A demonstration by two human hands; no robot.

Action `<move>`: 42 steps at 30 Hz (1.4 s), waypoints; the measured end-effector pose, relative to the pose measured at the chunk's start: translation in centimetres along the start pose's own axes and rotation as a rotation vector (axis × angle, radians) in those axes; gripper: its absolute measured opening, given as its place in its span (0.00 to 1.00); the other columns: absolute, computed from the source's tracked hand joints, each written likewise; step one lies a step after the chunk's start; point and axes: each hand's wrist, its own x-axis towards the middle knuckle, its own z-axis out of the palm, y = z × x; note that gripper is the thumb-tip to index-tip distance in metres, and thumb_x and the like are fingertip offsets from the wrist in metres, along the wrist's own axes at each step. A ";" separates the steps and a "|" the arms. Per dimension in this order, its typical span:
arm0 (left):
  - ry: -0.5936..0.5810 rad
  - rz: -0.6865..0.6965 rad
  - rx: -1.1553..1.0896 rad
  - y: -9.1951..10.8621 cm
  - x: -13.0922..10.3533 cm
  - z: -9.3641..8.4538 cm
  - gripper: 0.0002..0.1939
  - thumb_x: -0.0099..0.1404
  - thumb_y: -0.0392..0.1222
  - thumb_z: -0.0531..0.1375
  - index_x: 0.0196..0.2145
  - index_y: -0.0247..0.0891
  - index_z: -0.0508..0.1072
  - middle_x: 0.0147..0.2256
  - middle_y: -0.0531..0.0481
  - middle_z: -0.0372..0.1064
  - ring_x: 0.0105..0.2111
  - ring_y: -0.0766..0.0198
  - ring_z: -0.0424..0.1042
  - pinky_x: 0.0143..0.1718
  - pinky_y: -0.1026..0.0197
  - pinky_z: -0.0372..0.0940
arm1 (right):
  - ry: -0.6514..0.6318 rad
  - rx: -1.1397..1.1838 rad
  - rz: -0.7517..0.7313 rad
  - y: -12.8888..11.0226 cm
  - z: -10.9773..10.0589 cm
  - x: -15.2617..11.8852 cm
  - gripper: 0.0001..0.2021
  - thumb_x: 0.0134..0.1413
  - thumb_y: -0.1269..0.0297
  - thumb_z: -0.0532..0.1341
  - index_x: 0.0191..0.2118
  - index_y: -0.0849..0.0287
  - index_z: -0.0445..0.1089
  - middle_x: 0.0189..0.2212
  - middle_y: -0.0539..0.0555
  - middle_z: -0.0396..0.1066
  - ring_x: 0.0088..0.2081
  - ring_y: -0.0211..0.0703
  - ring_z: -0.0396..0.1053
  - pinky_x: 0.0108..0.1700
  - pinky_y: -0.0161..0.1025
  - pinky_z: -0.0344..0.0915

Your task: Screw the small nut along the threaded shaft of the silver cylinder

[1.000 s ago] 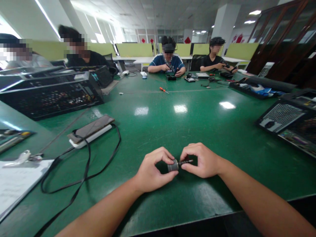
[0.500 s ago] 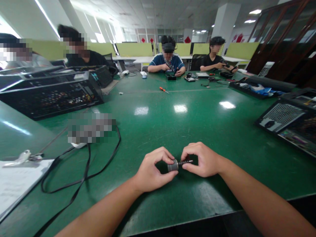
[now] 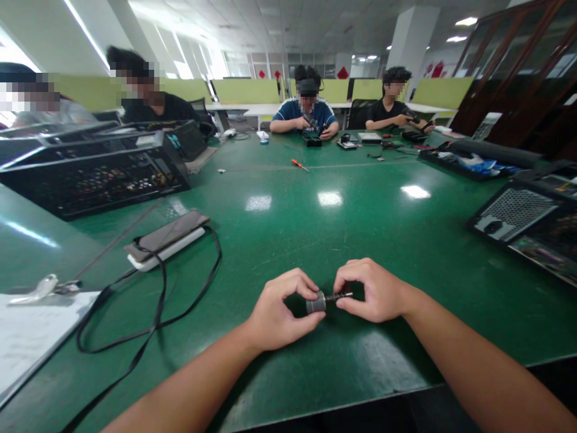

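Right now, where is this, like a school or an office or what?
Probably an office used as a workshop: a computer case with its insides showing sits on the big green table, an orange screwdriver lies farther back, and yellow-green partitions stand behind.
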 end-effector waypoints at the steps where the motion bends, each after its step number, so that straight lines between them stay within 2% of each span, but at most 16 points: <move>1: -0.001 -0.002 0.000 0.0 0.0 0.0 0.10 0.54 0.33 0.70 0.30 0.37 0.71 0.33 0.46 0.75 0.32 0.61 0.75 0.36 0.60 0.68 | -0.006 -0.007 0.003 0.0 -0.1 0.0 0.03 0.50 0.66 0.65 0.32 0.59 0.73 0.26 0.51 0.73 0.29 0.41 0.70 0.37 0.38 0.63; 42: -0.001 -0.006 -0.002 -0.2 0.0 0.0 0.10 0.54 0.32 0.70 0.30 0.37 0.71 0.34 0.47 0.75 0.33 0.61 0.76 0.36 0.59 0.68 | -0.080 -0.068 0.060 0.2 -1.5 -0.4 0.02 0.50 0.69 0.65 0.31 0.59 0.72 0.28 0.51 0.75 0.32 0.41 0.72 0.40 0.39 0.66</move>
